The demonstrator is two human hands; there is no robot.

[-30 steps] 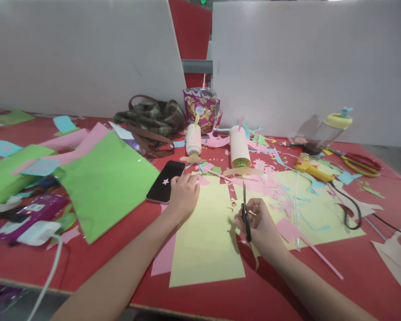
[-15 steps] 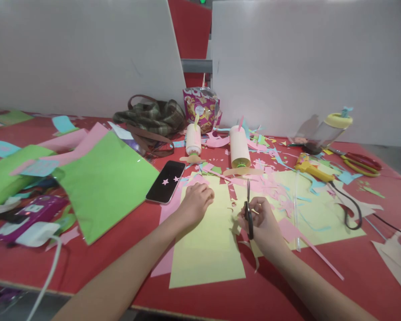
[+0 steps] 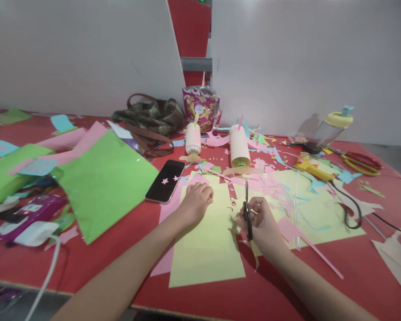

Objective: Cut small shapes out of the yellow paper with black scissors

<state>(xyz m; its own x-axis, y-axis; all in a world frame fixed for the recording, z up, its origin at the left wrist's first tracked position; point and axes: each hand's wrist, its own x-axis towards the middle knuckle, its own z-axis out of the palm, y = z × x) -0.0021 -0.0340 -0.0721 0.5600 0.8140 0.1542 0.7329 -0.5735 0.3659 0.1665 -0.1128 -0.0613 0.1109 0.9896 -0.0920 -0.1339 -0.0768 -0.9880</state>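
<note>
My left hand point(image 3: 197, 201) rests on a pale yellow paper sheet point(image 3: 207, 263), its fingers curled together. The fingertips point away from view, so I cannot make out what, if anything, they pinch. My right hand point(image 3: 262, 223) holds black-handled scissors point(image 3: 247, 218) upright, blades pointing away, beside the sheet's right edge. A pink sheet point(image 3: 162, 256) shows under the yellow one on the left. The phone point(image 3: 166, 180), dark screen up with two small pink stars on it, lies left of my left hand. Pink paper scraps point(image 3: 270, 191) are strewn beyond my right hand.
Two paper-wrapped cylinders point(image 3: 239, 145) point(image 3: 193, 138) stand behind my hands, before a snack bag point(image 3: 202, 108) and plaid bag point(image 3: 150, 116). At right are a yellow glue gun point(image 3: 314, 168), pliers point(image 3: 359, 162) and clear jar point(image 3: 327, 133). Green sheet point(image 3: 108, 183) and purple power strip point(image 3: 36, 216) lie left.
Almost nothing differs. The scissors and my right hand have shifted very slightly left, and the whole view has drifted a little.
</note>
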